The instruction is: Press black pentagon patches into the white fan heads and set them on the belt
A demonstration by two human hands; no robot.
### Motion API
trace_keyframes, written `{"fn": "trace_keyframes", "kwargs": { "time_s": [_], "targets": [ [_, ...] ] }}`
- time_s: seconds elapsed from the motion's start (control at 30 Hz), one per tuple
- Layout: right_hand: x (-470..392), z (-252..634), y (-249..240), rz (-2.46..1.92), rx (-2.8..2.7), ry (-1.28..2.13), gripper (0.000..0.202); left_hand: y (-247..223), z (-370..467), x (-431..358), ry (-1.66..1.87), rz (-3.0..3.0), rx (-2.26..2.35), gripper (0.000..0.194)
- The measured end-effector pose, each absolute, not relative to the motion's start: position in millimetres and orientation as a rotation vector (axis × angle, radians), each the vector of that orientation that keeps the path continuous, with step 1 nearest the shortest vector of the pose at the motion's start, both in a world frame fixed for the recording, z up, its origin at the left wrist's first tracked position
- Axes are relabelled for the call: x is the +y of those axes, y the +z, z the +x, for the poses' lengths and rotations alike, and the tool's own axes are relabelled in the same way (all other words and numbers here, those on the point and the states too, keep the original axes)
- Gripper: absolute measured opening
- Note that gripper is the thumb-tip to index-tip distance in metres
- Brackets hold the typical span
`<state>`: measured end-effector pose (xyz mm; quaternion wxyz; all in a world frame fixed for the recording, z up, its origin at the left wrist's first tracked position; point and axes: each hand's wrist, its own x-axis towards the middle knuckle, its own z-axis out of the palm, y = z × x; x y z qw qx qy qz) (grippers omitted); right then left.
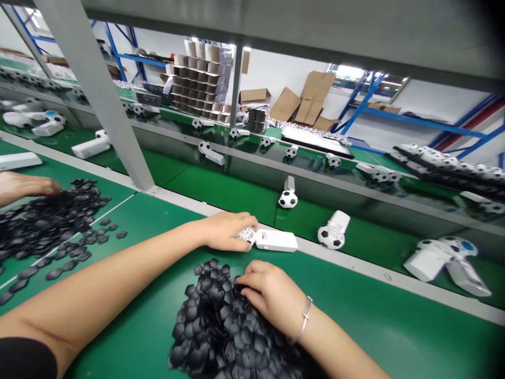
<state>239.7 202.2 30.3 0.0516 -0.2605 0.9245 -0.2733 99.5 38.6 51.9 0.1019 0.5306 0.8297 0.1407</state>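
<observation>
My left hand (226, 231) is closed round the ball end of a white soccer-ball device (276, 240). Its bare white lattice ball shows between the fingers, and its flat handle points right along the bench edge. Just below, my right hand (268, 289), with a bracelet on the wrist, reaches into the upper edge of a heap of black pentagon pieces (232, 326). Its fingers are bent together at the pile, and a dark piece shows at the fingertips.
Behind the metal rail, a green conveyor (244, 202) carries finished-looking ball devices (331, 237). Another person's hand (27, 187) works in a second black heap (51, 216) at left. A slanted metal post (106, 100) rises beside it. Cardboard boxes (311, 100) stand beyond.
</observation>
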Motion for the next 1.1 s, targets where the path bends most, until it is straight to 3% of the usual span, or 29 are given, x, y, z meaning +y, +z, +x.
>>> {"fn": "trace_keyframes", "kwargs": {
  "time_s": [0.1, 0.2, 0.33, 0.43, 0.87, 1.03, 1.1],
  "targets": [
    [198, 243, 32, -0.708, 2.884, -0.705, 0.024, 64, 121, 42, 0.140, 1.386, 2.619, 0.049],
    [203, 244, 41, -0.620, 2.944, -0.867, 0.023, 74, 147, 45, -0.012, 1.169, 2.687, 0.053],
    [216, 238, 51, -0.616, 2.973, -1.243, 0.027, 78, 151, 42, 0.165, 1.384, 2.433, 0.052],
    [223, 232, 51, -0.522, 2.972, -1.314, 0.022, 74, 136, 41, 0.265, 1.418, 2.358, 0.056],
    [232, 228, 44, -0.810, 2.962, -1.126, 0.024, 66, 127, 45, 0.305, 1.446, 2.362, 0.061],
    [229, 229, 47, -0.540, 3.134, -0.922, 0.007, 63, 130, 50, 0.241, 1.424, 2.470, 0.062],
    [230, 229, 49, -0.423, 3.138, -0.823, 0.008, 62, 129, 51, 0.207, 1.445, 2.478, 0.058]
  ]
}}
